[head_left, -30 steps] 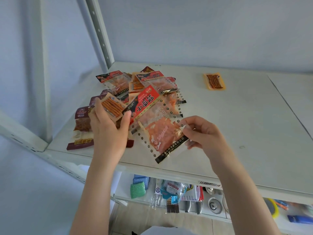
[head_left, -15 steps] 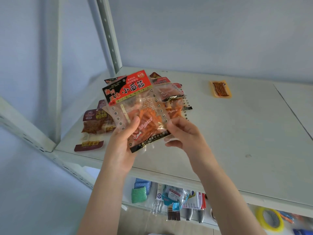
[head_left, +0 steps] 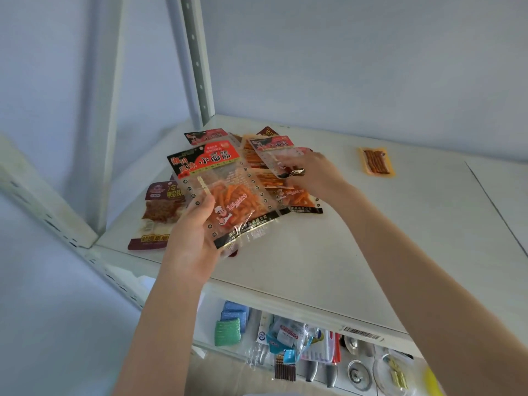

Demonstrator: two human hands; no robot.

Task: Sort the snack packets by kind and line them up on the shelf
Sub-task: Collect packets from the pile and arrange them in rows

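Observation:
My left hand (head_left: 191,234) grips a clear snack packet with a red and black header (head_left: 225,192), held upright above the white shelf (head_left: 371,238). My right hand (head_left: 311,174) reaches into the pile behind it and pinches a second packet of the same kind (head_left: 271,150). More red-topped packets (head_left: 201,136) and small orange stick packets (head_left: 257,160) lie heaped at the shelf's left. A dark maroon packet (head_left: 158,212) lies at the pile's left edge. One small orange stick packet (head_left: 376,160) lies alone at the back right.
A white perforated upright (head_left: 197,58) stands at the shelf's back left corner, and a slanted brace (head_left: 43,195) runs at the left. Under the shelf, a lower level holds sponges (head_left: 228,328), packaged goods and metal utensils (head_left: 357,372).
My right hand let go of the lifted packet and reached back into the pile, taking hold of another red-topped packet. My left hand alone now holds the first packet.

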